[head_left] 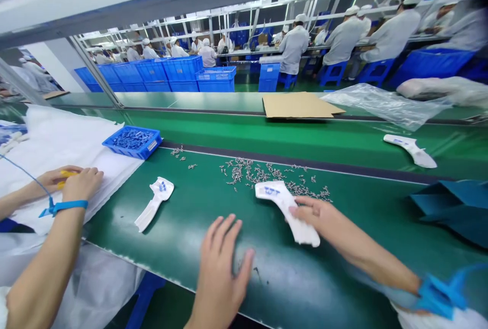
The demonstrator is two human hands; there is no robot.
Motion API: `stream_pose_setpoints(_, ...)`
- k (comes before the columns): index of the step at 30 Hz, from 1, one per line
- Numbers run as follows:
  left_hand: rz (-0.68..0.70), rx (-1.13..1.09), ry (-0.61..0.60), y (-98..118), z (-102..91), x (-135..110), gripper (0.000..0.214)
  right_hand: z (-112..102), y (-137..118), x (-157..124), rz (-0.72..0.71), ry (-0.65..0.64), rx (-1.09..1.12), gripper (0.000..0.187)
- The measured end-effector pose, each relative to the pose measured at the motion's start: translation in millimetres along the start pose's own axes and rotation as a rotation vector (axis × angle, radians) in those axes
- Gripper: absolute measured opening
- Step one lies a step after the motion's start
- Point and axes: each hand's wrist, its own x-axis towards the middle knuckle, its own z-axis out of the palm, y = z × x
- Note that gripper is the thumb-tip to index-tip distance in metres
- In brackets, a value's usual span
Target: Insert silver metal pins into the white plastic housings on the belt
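Note:
My right hand [314, 214] grips a white curved plastic shell [284, 207] by its narrow part, thumb on top, above the green work surface. Small blue marks or pieces show at the shell's wider end. My left hand [224, 268] is over the front of the surface, fingers stretched and apart, with nothing in it. Just behind the held shell lie many small metal screw-like pieces [244, 169], loosely scattered. To the left, a similar white shell [156, 202] rests on the surface, also with blue at its wide end.
Another white shell [412, 150] lies on the green belt behind. A blue tray [142, 152] holds small blue parts. A co-worker's hands [82, 184] handle something yellow on white sheeting at left. Cardboard [301, 104], clear plastic [389, 102] and a dark teal folded item [457, 207] lie around.

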Motion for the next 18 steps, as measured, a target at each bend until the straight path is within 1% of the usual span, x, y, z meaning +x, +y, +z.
stream_pose_setpoints(2,-0.056,0.108,0.112,-34.7,-9.6,3.8,0.046,-27.9,-8.6,29.0,-0.044,0.098,0.055,0.050)
stream_pose_setpoints(4,-0.084,0.208,0.206,-73.6,-20.9,7.8,0.042,-53.5,-18.4,62.4,-0.124,0.176,-0.029,0.043)
stream_pose_setpoints(6,-0.130,0.281,0.290,-108.5,-32.0,10.3,0.042,-73.2,-27.4,95.6,-0.171,0.250,-0.069,0.038)
stream_pose_setpoints(7,-0.167,0.320,0.325,-122.6,-36.6,10.6,0.044,-80.6,-31.2,110.8,-0.193,0.286,-0.084,0.036)
stream_pose_setpoints(9,-0.268,0.413,0.339,-142.2,-42.4,9.4,0.051,-91.6,-36.6,135.9,-0.229,0.358,-0.109,0.033)
stream_pose_setpoints(11,-0.354,0.506,0.298,-151.9,-43.4,6.6,0.058,-100.1,-38.5,152.2,-0.268,0.433,-0.152,0.033)
stream_pose_setpoints(13,-0.376,0.556,0.271,-155.0,-41.4,3.1,0.060,-107.9,-36.2,158.1,-0.303,0.506,-0.224,0.032)
stream_pose_setpoints(16,-0.318,0.564,0.284,-154.0,-37.3,-2.6,0.051,-118.8,-25.1,147.7,-0.341,0.577,-0.371,0.034)
stream_pose_setpoints(18,-0.228,0.538,0.278,-149.7,-34.2,-7.1,0.043,-123.9,-14.0,129.5,-0.365,0.569,-0.475,0.032)
